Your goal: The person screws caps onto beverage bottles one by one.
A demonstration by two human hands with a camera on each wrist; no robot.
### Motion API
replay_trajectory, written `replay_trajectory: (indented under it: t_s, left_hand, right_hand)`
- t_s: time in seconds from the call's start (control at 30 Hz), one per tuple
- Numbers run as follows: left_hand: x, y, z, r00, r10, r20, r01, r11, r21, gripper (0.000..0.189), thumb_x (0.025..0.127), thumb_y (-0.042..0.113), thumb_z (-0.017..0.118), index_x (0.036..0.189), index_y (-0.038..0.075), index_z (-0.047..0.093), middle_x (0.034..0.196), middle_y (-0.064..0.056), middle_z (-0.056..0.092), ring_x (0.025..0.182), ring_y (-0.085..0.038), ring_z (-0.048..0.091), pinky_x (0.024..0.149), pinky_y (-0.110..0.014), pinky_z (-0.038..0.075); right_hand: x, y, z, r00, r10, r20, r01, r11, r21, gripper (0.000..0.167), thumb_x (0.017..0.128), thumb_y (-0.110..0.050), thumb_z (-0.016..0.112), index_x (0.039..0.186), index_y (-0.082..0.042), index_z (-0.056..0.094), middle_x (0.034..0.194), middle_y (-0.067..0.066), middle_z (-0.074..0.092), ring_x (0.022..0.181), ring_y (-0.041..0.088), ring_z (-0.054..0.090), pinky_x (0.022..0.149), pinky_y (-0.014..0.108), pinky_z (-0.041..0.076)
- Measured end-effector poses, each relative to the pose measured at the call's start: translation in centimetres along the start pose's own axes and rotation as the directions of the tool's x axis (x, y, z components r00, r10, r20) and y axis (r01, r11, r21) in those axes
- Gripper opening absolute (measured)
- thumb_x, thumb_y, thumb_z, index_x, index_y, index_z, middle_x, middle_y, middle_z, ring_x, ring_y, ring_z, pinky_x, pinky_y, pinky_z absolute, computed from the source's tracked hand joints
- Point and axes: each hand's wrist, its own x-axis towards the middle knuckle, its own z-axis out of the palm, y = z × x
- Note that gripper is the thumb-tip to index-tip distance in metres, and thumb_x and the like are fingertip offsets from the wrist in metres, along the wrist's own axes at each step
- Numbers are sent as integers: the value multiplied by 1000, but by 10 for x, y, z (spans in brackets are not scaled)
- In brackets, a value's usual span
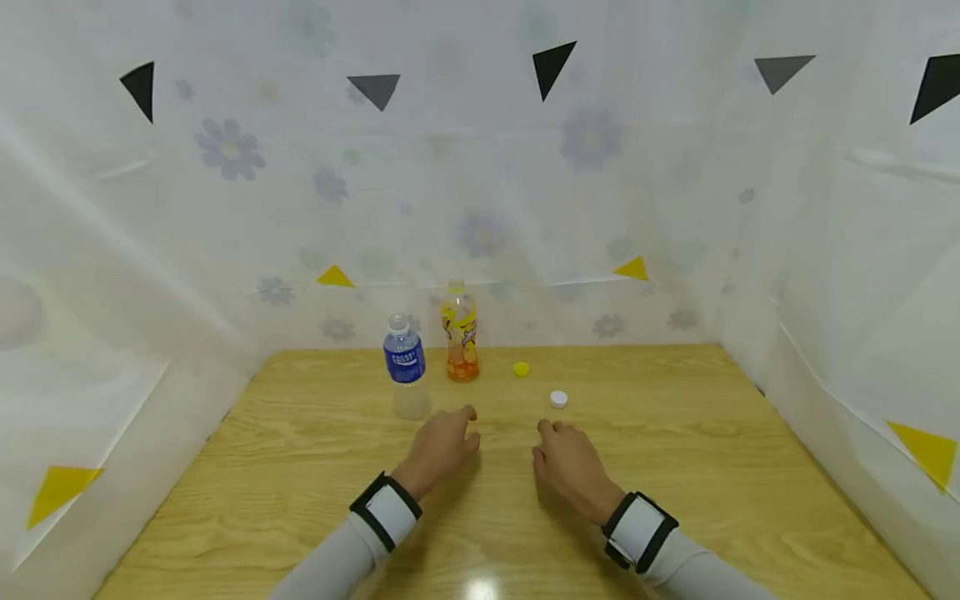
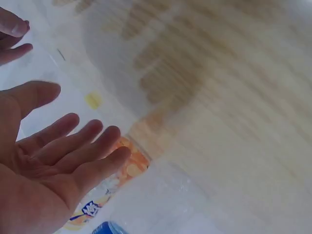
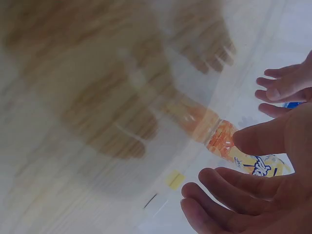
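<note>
My left hand (image 1: 438, 450) hovers low over the table, fingers relaxed and holding nothing, near a clear plastic bottle (image 1: 405, 362) with a blue label. Behind that and a little right stands a bottle (image 1: 462, 333) with a yellow label and orange fruit print. Both stand upright with uncapped necks. My right hand (image 1: 573, 467), loosely bent and holding nothing, is just in front of a white bottle cap (image 1: 558, 399). A yellow cap (image 1: 521, 369) lies farther back. In the left wrist view, the left hand's fingers (image 2: 87, 141) are spread apart, the fruit-print bottle beyond them.
The wood-grain table (image 1: 675, 433) reflects the hands. White flower-printed sheeting (image 1: 480, 167) rises behind it and along both sides, with black, grey and yellow triangles on it. Each wrist wears a white and black band (image 1: 641, 532).
</note>
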Motion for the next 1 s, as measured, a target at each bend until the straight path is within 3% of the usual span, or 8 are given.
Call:
replay_trajectory:
  t_s: [0.13, 0.27, 0.4, 0.5, 0.63, 0.7, 0.77, 1.0]
  left_hand:
    - [7, -2, -16, 983, 70, -172, -61, 996, 58, 20, 93, 18, 71, 104, 2, 70, 66, -1, 62, 52, -9, 50, 45, -23, 39]
    - [18, -2, -49, 925, 97, -367, -87, 995, 44, 18, 93, 19, 72, 99, 2, 70, 74, -6, 72, 54, -12, 59, 47, -25, 45]
    - [33, -5, -89, 840, 35, -542, -61, 998, -29, 17, 96, 20, 67, 99, 3, 68, 73, -9, 71, 53, -19, 59, 49, -31, 46]
    - [41, -11, -117, 769, -59, -637, -20, 993, -117, 15, 96, 18, 65, 98, 4, 68, 79, -12, 71, 63, -25, 63, 56, -38, 49]
    - [48, -22, -141, 716, -237, -657, 46, 955, -294, 23, 98, 23, 64, 104, 1, 67, 97, -20, 69, 87, -33, 63, 73, -46, 51]
    - [48, -30, -142, 704, -313, -638, 85, 928, -362, 33, 99, 29, 62, 113, -1, 63, 105, -23, 66, 95, -36, 60, 81, -49, 49]
    - [46, -37, -135, 703, -369, -607, 123, 905, -408, 45, 99, 36, 61, 125, -1, 58, 113, -25, 63, 102, -38, 58, 86, -52, 47]
    - [41, -52, -89, 753, -443, -487, 188, 853, -486, 86, 90, 48, 72, 152, 2, 34, 131, -28, 54, 117, -42, 56, 93, -57, 49]
  right_hand:
    - [0, 1, 0, 1000, 14, 13, -14, 1000, 12, 18, 89, -8, 72, 99, 3, 63, 80, 15, 63, 71, 30, 64, 63, 43, 53]
    - [1, 1, -1, 1000, 18, 25, -18, 999, 27, 20, 88, -7, 71, 103, 4, 63, 83, 16, 63, 73, 31, 65, 63, 43, 53]
    - [3, 0, -2, 999, 23, 30, -24, 999, 36, 22, 88, -7, 72, 105, 5, 63, 84, 16, 64, 74, 31, 65, 65, 43, 54]
    - [3, -1, -2, 1000, 19, 24, -20, 999, 47, 21, 88, -6, 72, 104, 5, 64, 83, 15, 64, 74, 30, 65, 66, 42, 54]
    - [4, -1, -1, 1000, 10, 9, -10, 998, 63, 18, 88, -5, 71, 102, 5, 64, 80, 14, 63, 72, 29, 64, 64, 42, 53]
    - [4, -2, 0, 1000, 8, 9, -9, 998, 67, 18, 87, -5, 71, 101, 4, 64, 80, 14, 63, 72, 29, 64, 64, 42, 53]
    - [4, -3, 1, 1000, 11, 14, -12, 997, 73, 17, 87, -5, 71, 101, 5, 63, 80, 14, 63, 72, 29, 64, 63, 42, 53]
    - [4, -3, 2, 999, 30, 32, -32, 997, 71, 17, 88, -5, 70, 100, 5, 63, 81, 14, 63, 71, 28, 64, 63, 43, 53]
